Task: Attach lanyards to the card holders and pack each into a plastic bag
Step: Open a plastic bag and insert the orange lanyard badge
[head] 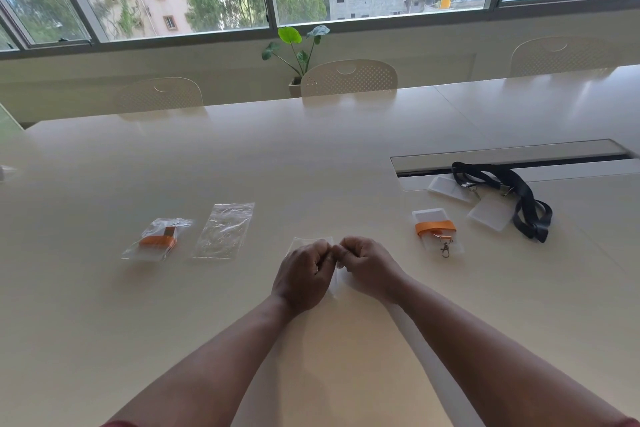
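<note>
**deskjockey:** so where's the thing you're working on?

**me:** Right in the middle, near my edge of the desk (311,156). It's a clear plastic piece (313,241), looks like a card holder or a bag, honestly can't tell which since my hands cover most of it. My left hand (302,274) and right hand (369,267) are both curled over it, fingertips meeting at its top edge, pinching it between them.

**deskjockey:** and the rest of the stuff?

**me:** To my left lies an empty plastic bag (225,230) flat on the desk, and just beyond that a packed bag (157,239) with an orange lanyard folded inside. To my right is another card holder (437,230) with an orange lanyard (435,227) wrapped across it, metal clip hanging off the near side. Further right, two more clear card holders (488,213) sit under a tangle of black lanyards (519,198), just beside the cable slot (509,154) in the desk. Chairs (348,78) and a potted plant (298,55) are across from me, under the windows.
</note>
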`<action>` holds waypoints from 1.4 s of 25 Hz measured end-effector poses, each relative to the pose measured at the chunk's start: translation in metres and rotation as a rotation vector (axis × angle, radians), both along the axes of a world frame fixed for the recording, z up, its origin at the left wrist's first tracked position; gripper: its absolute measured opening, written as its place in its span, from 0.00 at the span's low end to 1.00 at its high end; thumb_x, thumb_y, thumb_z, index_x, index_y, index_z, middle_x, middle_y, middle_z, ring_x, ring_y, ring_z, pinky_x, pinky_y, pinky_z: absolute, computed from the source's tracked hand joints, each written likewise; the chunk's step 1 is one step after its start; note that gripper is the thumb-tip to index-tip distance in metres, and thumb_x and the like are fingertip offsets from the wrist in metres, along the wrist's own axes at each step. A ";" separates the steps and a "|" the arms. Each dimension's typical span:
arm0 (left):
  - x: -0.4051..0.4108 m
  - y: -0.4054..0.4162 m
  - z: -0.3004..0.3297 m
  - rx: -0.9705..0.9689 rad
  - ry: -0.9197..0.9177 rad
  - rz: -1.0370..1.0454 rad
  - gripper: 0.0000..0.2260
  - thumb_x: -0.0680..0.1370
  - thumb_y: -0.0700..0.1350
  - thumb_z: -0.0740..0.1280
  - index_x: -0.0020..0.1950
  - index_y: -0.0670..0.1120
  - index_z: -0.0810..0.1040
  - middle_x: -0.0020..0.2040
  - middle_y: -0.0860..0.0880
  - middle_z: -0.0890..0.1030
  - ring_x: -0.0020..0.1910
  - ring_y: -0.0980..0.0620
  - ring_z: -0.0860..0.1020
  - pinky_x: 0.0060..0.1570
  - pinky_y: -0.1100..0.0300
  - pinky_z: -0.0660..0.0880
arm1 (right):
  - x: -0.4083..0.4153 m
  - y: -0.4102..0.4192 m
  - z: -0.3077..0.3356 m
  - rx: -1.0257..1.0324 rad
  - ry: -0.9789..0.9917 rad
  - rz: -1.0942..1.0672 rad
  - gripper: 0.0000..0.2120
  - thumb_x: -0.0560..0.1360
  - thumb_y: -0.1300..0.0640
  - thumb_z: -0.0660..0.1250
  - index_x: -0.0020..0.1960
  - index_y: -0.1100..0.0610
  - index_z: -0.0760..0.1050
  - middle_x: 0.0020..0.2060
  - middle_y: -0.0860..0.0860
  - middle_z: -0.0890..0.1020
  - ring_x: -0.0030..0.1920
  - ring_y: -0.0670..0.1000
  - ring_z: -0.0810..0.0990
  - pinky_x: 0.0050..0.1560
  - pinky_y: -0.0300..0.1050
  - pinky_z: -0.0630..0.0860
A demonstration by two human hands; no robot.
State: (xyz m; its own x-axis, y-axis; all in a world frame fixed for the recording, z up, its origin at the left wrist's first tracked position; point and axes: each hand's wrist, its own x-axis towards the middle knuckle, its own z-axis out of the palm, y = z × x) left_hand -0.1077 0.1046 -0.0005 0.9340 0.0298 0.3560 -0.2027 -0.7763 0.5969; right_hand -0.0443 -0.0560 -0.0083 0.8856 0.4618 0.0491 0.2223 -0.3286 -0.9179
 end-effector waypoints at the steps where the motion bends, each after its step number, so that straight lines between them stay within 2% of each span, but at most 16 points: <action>1: 0.000 0.000 0.001 0.002 0.014 -0.006 0.13 0.82 0.56 0.60 0.37 0.60 0.70 0.35 0.60 0.77 0.33 0.61 0.73 0.33 0.59 0.65 | 0.002 -0.001 0.000 0.013 0.012 0.019 0.12 0.78 0.46 0.65 0.37 0.46 0.78 0.30 0.42 0.79 0.32 0.41 0.73 0.37 0.43 0.70; 3: 0.000 0.001 0.001 0.001 0.043 -0.006 0.14 0.82 0.59 0.58 0.40 0.56 0.72 0.35 0.56 0.78 0.35 0.56 0.74 0.36 0.54 0.70 | 0.004 -0.003 -0.001 0.028 0.028 0.044 0.13 0.79 0.49 0.65 0.36 0.45 0.79 0.30 0.40 0.79 0.31 0.39 0.72 0.35 0.37 0.68; 7: 0.002 0.002 0.000 -0.011 0.081 0.000 0.14 0.82 0.55 0.57 0.41 0.49 0.70 0.33 0.52 0.76 0.35 0.51 0.72 0.37 0.49 0.72 | 0.004 -0.006 -0.003 0.033 0.034 0.065 0.10 0.76 0.49 0.63 0.39 0.49 0.79 0.32 0.39 0.80 0.34 0.38 0.74 0.38 0.32 0.70; 12: 0.003 0.002 0.001 0.000 0.107 0.008 0.15 0.82 0.56 0.57 0.41 0.50 0.72 0.35 0.52 0.77 0.37 0.50 0.74 0.38 0.50 0.73 | 0.006 -0.008 -0.005 0.036 0.012 0.082 0.09 0.76 0.49 0.64 0.40 0.51 0.79 0.33 0.40 0.81 0.35 0.38 0.75 0.40 0.35 0.71; 16: 0.001 0.001 0.004 0.019 0.115 -0.008 0.12 0.82 0.58 0.56 0.40 0.61 0.73 0.37 0.62 0.79 0.39 0.55 0.77 0.40 0.54 0.73 | 0.005 -0.009 -0.007 -0.045 -0.054 0.076 0.09 0.79 0.49 0.65 0.41 0.47 0.78 0.32 0.40 0.80 0.34 0.40 0.74 0.39 0.42 0.71; 18: 0.000 0.000 0.004 0.037 0.105 -0.009 0.12 0.82 0.57 0.56 0.40 0.63 0.72 0.35 0.62 0.78 0.39 0.54 0.77 0.38 0.54 0.71 | 0.005 -0.009 -0.006 -0.047 -0.058 0.077 0.09 0.78 0.48 0.65 0.40 0.47 0.78 0.31 0.41 0.79 0.32 0.40 0.72 0.37 0.42 0.70; 23: 0.002 0.001 0.001 0.029 0.092 0.013 0.15 0.82 0.55 0.56 0.42 0.49 0.73 0.36 0.52 0.79 0.38 0.46 0.76 0.39 0.48 0.74 | 0.000 -0.007 0.000 0.051 0.036 0.069 0.11 0.74 0.47 0.65 0.37 0.52 0.79 0.32 0.50 0.78 0.33 0.46 0.70 0.36 0.46 0.66; 26: 0.001 0.000 0.001 0.022 0.074 0.014 0.15 0.82 0.55 0.56 0.42 0.48 0.72 0.34 0.52 0.77 0.36 0.47 0.75 0.37 0.49 0.73 | -0.002 -0.007 0.005 0.113 0.104 0.079 0.11 0.75 0.50 0.67 0.35 0.52 0.79 0.32 0.47 0.80 0.34 0.46 0.72 0.38 0.44 0.66; 30: 0.002 0.001 0.001 0.022 0.082 0.005 0.15 0.82 0.56 0.56 0.41 0.49 0.70 0.34 0.53 0.75 0.36 0.47 0.73 0.37 0.50 0.73 | -0.001 -0.009 0.007 0.165 0.149 0.091 0.13 0.80 0.60 0.67 0.37 0.53 0.79 0.33 0.48 0.80 0.36 0.46 0.73 0.40 0.44 0.68; 35: 0.002 0.001 0.001 0.023 0.071 0.001 0.13 0.81 0.55 0.58 0.40 0.50 0.68 0.32 0.53 0.73 0.34 0.47 0.72 0.35 0.51 0.72 | -0.003 -0.010 0.006 0.116 0.080 0.075 0.12 0.79 0.57 0.67 0.37 0.53 0.79 0.32 0.48 0.79 0.36 0.49 0.73 0.40 0.46 0.68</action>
